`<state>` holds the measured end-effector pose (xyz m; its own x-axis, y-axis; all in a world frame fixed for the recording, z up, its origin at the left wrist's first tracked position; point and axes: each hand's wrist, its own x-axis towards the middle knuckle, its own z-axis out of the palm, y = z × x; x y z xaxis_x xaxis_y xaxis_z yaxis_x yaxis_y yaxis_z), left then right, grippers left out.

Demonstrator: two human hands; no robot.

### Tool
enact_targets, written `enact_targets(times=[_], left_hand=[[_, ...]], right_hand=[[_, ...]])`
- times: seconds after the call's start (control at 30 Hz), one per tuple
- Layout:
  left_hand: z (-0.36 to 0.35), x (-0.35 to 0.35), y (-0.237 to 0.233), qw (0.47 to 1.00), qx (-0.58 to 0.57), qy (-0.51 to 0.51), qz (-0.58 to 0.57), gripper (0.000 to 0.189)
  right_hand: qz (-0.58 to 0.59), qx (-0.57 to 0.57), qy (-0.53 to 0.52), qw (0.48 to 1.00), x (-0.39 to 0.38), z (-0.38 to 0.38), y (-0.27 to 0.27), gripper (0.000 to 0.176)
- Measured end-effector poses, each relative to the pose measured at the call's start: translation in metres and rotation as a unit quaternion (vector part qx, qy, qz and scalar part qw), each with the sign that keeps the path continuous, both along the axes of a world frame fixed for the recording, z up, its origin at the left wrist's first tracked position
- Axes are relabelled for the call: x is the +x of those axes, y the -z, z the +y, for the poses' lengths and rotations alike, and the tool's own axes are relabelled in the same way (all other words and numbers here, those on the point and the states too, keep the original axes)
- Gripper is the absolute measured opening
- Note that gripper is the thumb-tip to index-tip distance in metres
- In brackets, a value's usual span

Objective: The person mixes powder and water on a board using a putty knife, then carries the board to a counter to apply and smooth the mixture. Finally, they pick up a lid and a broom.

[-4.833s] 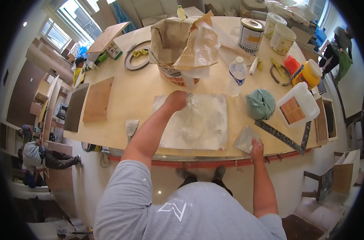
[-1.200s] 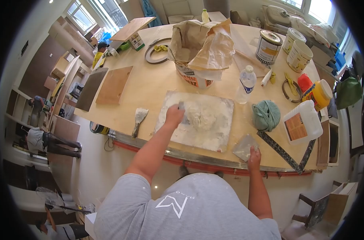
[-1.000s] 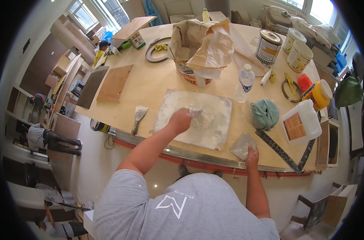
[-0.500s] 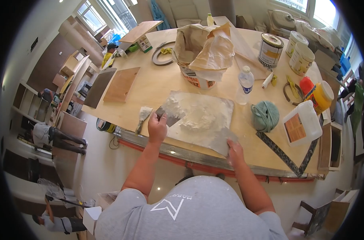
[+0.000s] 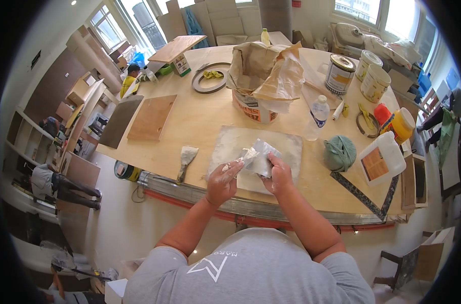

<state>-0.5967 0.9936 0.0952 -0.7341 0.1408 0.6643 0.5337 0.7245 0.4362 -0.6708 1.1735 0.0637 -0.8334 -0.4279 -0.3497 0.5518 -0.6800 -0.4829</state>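
Note:
Over a pale, powder-smeared board point(image 5: 229, 141), my left hand point(image 5: 223, 181) grips a thin scraper blade point(image 5: 249, 158) that has white putty on it. White residue coats its fingers. My right hand point(image 5: 278, 176) is closed on a second flat metal scraper blade point(image 5: 264, 157). The two blades meet or overlap above the middle of the board; exact contact cannot be told. My hands hide part of the board's near side. To the left of the board lies a putty-caked putty knife point(image 5: 187, 163).
Behind the board stands a bucket point(image 5: 253, 110) with a crumpled paper bag. A water bottle point(image 5: 318, 117), green twine ball point(image 5: 340, 153), white jug point(image 5: 382, 158) and black-speckled angle strip point(image 5: 360, 195) lie rightward. Paint cans point(image 5: 340, 74) stand farther back. Co-workers point(image 5: 58, 182) are at left.
Both hands have come inward from the board's sides and lifted, bringing the blades together. The white putty heap seen on the board before no longer shows there.

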Motion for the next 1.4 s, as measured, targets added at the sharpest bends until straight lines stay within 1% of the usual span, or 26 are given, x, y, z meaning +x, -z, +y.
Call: enact_targets(times=[0.1, 0.2, 0.27, 0.3, 0.33, 0.4, 0.5, 0.53, 0.63, 0.67, 0.77, 0.8, 0.83, 0.87, 0.9, 0.93, 0.97, 1.0, 1.03, 1.07, 1.1, 1.13, 1.17, 1.23, 1.3, 1.4], left_hand=[[-0.037, -0.009, 0.014, 0.999, -0.034, 0.009, 0.007, 0.047], [-0.079, -0.022, 0.017, 0.998, -0.063, -0.009, 0.006, 0.032], [-0.093, -0.030, 0.005, 0.972, 0.079, -0.133, -0.178, 0.022], [-0.099, -0.035, 0.000, 0.933, 0.147, -0.190, -0.268, 0.018], [-0.108, -0.046, 0.007, 0.905, 0.285, -0.124, -0.292, 0.018], [-0.119, -0.071, 0.026, 0.781, 0.537, 0.013, -0.320, 0.021], [-0.106, -0.080, 0.026, 0.596, 0.664, 0.122, -0.436, 0.023], [-0.101, -0.079, 0.022, 0.607, 0.639, 0.092, -0.464, 0.027], [-0.109, -0.088, 0.062, 0.717, 0.436, 0.059, -0.540, 0.030], [-0.109, -0.084, 0.058, 0.725, 0.421, 0.064, -0.542, 0.032], [-0.119, -0.073, 0.057, 0.785, 0.262, 0.035, -0.560, 0.032], [-0.124, -0.066, 0.054, 0.859, 0.113, 0.016, -0.499, 0.033], [-0.132, -0.060, 0.053, 0.907, -0.037, -0.004, -0.419, 0.033], [-0.140, -0.057, 0.058, 0.893, 0.006, -0.055, -0.446, 0.031], [-0.152, -0.057, 0.068, 0.875, 0.045, -0.102, -0.470, 0.028], [-0.182, -0.058, 0.107, 0.936, -0.052, -0.065, -0.342, 0.024], [-0.217, -0.067, 0.153, 0.939, -0.228, -0.036, -0.255, 0.023], [-0.227, -0.064, 0.171, 0.953, -0.186, -0.037, -0.238, 0.025], [-0.231, -0.062, 0.179, 0.935, -0.197, -0.059, -0.288, 0.024], [-0.229, -0.056, 0.187, 0.934, -0.220, -0.066, -0.275, 0.026], [-0.230, -0.058, 0.205, 0.925, -0.245, -0.073, -0.281, 0.026], [-0.228, -0.054, 0.215, 0.970, -0.160, -0.032, -0.182, 0.025], [-0.221, -0.053, 0.217, 0.958, -0.139, -0.069, -0.242, 0.033], [-0.199, -0.049, 0.192, 0.910, 0.009, -0.129, -0.393, 0.043], [-0.177, -0.038, 0.160, 0.888, 0.074, -0.135, -0.434, 0.048], [-0.163, -0.047, 0.156, 0.860, 0.182, -0.134, -0.457, 0.052]], right_hand=[[-0.001, 0.009, 0.019, 1.000, 0.002, -0.017, 0.006, 0.028], [-0.037, -0.005, 0.043, 0.998, 0.013, -0.029, -0.019, 0.026], [-0.055, -0.011, 0.045, 0.997, 0.017, -0.037, -0.028, 0.023], [-0.057, -0.010, 0.040, 0.997, 0.017, -0.039, -0.024, 0.022], [-0.062, -0.008, 0.036, 0.997, 0.020, -0.042, -0.019, 0.021], [-0.057, 0.000, -0.015, 0.998, 0.024, -0.048, 0.005, 0.021], [-0.040, 0.015, -0.068, 0.997, 0.033, -0.067, 0.038, 0.019], [-0.047, 0.028, -0.080, 0.995, 0.037, -0.076, 0.040, 0.018], [-0.054, 0.037, -0.055, 0.996, 0.045, -0.084, 0.042, 0.020], [-0.055, 0.035, -0.039, 0.997, 0.045, -0.083, 0.043, 0.021], [-0.041, 0.006, 0.038, 0.998, 0.051, -0.067, 0.020, 0.024], [-0.053, 0.013, 0.075, 0.996, 0.053, -0.056, 0.012, 0.026], [-0.065, 0.020, 0.111, 0.991, 0.052, -0.045, 0.008, 0.027], [-0.034, -0.020, 0.131, 0.991, 0.049, -0.033, 0.007, 0.028], [-0.003, 0.037, 0.144, 0.989, 0.042, -0.022, 0.021, 0.028], [0.024, 0.097, 0.167, 0.981, 0.033, -0.003, 0.051, 0.028], [0.045, 0.162, 0.203, 0.965, 0.034, 0.024, 0.074, 0.028], [0.058, 0.380, 0.151, 0.911, 0.038, 0.046, 0.084, 0.038], [0.039, 0.579, 0.086, 0.810, 0.041, 0.059, 0.089, 0.048], [0.068, 0.603, 0.135, 0.783, 0.051, 0.062, 0.092, 0.054], [0.092, 0.632, 0.132, 0.758, 0.042, 0.068, 0.123, 0.053], [0.115, 0.661, 0.130, 0.730, 0.033, 0.074, 0.154, 0.053], [0.074, 0.659, 0.166, 0.730, 0.025, 0.067, 0.158, 0.049], [0.046, 0.607, 0.200, 0.767, 0.021, 0.057, 0.140, 0.049], [0.077, 0.733, 0.120, 0.665, 0.021, 0.059, 0.117, 0.040], [0.146, 0.815, 0.047, 0.559, 0.006, 0.056, 0.134, 0.031]])
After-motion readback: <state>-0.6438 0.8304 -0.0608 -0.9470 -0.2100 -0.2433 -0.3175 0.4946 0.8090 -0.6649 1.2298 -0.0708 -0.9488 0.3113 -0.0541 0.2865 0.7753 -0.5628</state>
